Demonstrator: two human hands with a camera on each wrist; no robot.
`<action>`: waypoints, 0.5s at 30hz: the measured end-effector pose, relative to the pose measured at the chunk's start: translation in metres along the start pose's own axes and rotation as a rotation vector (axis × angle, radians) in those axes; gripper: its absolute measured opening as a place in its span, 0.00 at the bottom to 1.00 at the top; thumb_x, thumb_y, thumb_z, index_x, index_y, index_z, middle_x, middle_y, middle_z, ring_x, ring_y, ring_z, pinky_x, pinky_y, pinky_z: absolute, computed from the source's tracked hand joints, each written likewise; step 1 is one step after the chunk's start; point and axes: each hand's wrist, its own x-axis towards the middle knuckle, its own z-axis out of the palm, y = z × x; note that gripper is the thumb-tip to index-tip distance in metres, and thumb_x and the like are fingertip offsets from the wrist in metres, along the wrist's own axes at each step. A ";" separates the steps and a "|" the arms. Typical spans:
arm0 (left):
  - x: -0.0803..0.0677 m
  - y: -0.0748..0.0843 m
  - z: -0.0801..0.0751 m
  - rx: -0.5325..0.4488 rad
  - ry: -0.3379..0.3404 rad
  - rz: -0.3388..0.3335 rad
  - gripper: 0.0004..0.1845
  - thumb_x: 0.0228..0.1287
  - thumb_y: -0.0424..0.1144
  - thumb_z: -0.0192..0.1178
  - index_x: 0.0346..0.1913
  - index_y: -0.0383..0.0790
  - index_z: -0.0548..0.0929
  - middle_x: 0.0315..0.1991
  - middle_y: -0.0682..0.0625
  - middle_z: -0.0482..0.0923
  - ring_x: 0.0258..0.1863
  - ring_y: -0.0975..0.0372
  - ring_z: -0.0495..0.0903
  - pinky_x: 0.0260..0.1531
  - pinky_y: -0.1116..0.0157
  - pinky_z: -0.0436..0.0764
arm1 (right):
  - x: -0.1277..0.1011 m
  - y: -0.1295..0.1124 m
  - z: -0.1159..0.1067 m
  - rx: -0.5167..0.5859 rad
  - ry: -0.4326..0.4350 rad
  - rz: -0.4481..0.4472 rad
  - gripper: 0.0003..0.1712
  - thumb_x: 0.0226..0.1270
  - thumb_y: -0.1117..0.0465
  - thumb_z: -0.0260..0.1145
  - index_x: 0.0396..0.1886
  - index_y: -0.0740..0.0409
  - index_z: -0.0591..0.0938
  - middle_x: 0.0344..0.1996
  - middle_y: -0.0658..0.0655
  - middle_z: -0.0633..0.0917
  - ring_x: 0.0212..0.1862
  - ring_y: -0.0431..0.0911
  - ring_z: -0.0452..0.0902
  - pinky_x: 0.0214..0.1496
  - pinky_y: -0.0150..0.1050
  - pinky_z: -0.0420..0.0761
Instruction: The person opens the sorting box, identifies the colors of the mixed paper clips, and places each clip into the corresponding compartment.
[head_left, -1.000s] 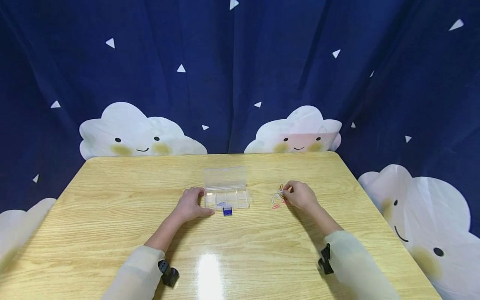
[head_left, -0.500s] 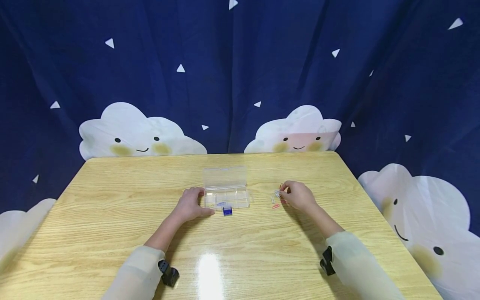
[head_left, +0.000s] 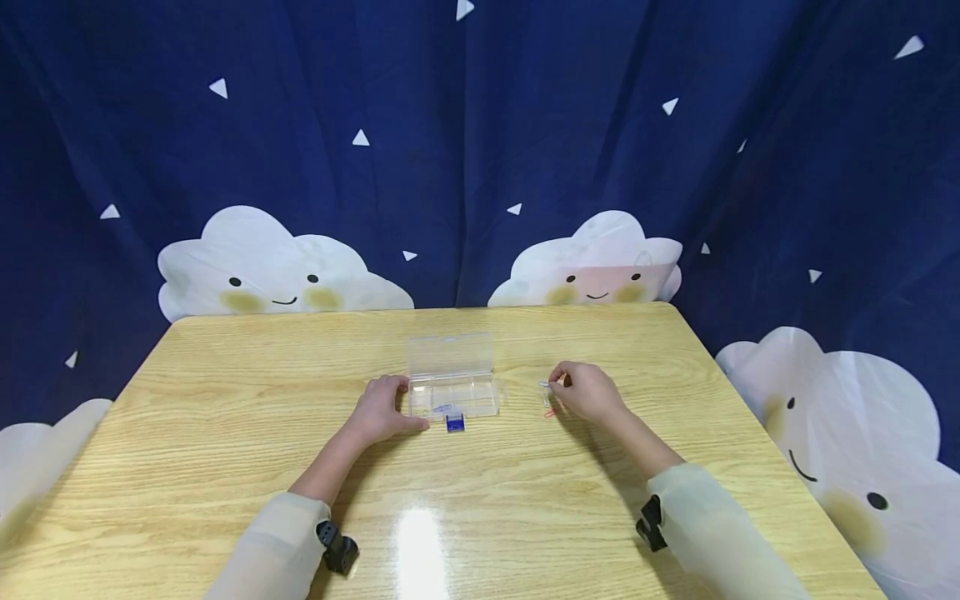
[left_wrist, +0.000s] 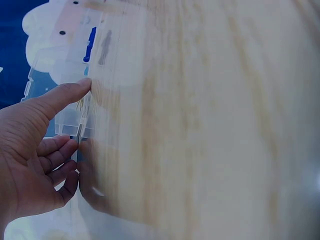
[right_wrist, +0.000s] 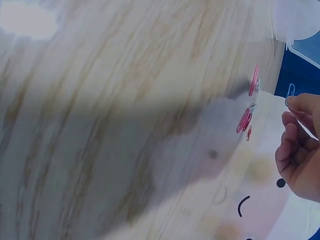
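- Since 1 s ago, right hand (head_left: pixel 587 392) lifted off the loose clip pile & shifted left toward the box, now pinching a paper clip (right_wrist: pixel 290 90) betw. thumb & fingertips.
- Loose clips (right_wrist: pixel 246 120) lie on table (head_left: pixel 225 433) just below/left of that hand.
- Left hand (head_left: pixel 381 410) unmoved: fingers loosely curled, touching left end of clear compartment box (head_left: pixel 454 396), thumb along its front edge.
- Box lid open, near table centre.

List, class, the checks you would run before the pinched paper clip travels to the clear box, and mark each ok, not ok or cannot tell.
1. Right hand pinches a paper clip: ok.
2. Clip lifted off the table: cannot tell.
3. Clear box lid open: ok.
4. Left hand rests against the box: ok.
5. Path between clip and box free: ok.
6. Loose clips left on the table: ok.
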 end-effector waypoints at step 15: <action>0.000 0.000 0.000 -0.007 -0.002 -0.004 0.43 0.42 0.49 0.75 0.59 0.29 0.70 0.54 0.39 0.73 0.58 0.46 0.67 0.59 0.50 0.67 | 0.002 -0.023 0.003 0.059 -0.070 -0.048 0.09 0.67 0.59 0.58 0.40 0.58 0.80 0.14 0.56 0.80 0.12 0.42 0.71 0.15 0.31 0.61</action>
